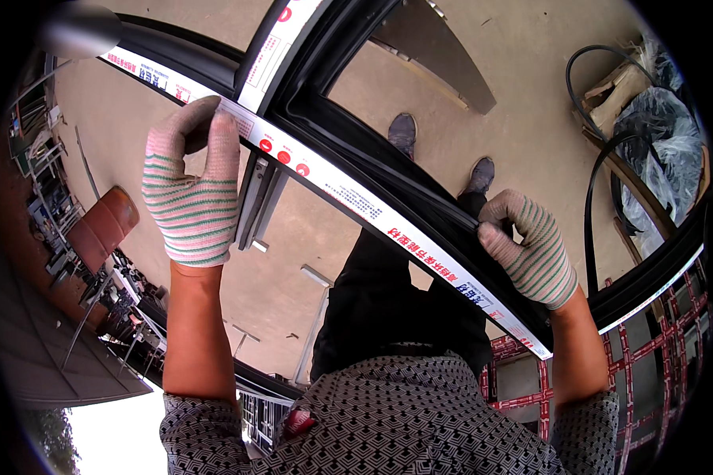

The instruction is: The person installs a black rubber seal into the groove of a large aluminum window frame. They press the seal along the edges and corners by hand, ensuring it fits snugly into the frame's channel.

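Observation:
A black window frame (pixel 348 194), its face covered in white printed film, runs diagonally in front of me. At the joint with a crossbar on the left, my left hand (pixel 192 186), in a striped knit glove, has thumb and finger closed at the frame's edge; exactly what lies between the tips is hidden. A black rubber sealing strip (pixel 404 178) lies along the inner side of the frame. Near its lower right end, my right hand (pixel 531 249), gloved alike, pinches the strip between thumb and fingers.
A black hose-like strip (pixel 586 206) loops on the right beside clear plastic wrapping (pixel 653 142) and torn cardboard (pixel 614 95). Red-and-grey wrapped bars (pixel 626 380) stand at lower right. A rusty drum (pixel 103 229) and cluttered racks are at left. My shoes (pixel 402 133) show beyond the frame.

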`<act>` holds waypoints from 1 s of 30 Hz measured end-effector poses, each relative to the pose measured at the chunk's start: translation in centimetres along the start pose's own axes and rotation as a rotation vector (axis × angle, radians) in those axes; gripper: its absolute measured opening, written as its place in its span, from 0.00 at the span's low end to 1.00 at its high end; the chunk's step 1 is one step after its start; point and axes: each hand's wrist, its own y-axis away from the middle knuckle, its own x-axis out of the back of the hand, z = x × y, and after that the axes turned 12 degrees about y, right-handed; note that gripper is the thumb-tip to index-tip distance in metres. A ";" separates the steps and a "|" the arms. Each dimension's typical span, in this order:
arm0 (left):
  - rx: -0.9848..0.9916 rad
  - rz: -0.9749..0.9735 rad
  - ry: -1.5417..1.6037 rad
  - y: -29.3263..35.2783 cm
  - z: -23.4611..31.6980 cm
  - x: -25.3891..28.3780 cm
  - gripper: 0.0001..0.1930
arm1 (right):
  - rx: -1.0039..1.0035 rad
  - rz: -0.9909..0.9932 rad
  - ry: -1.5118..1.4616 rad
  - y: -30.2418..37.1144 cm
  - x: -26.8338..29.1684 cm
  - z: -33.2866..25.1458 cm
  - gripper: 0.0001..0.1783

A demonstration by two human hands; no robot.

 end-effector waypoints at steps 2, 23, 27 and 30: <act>-0.224 -0.112 -0.062 -1.8 0.2 0.8 0.11 | -0.012 0.011 0.000 -0.3 0.3 -0.1 0.05; -1.283 -0.919 -0.267 -11.8 2.4 -1.5 0.15 | 0.078 0.056 0.122 -0.3 0.4 -1.2 0.05; -1.574 -0.795 -0.152 -13.7 -0.5 -3.1 0.16 | -0.027 0.032 0.060 0.1 0.0 -1.9 0.06; -1.541 -0.876 -0.183 -14.0 -0.1 -3.3 0.16 | -0.036 0.019 0.043 0.4 -0.2 -2.2 0.06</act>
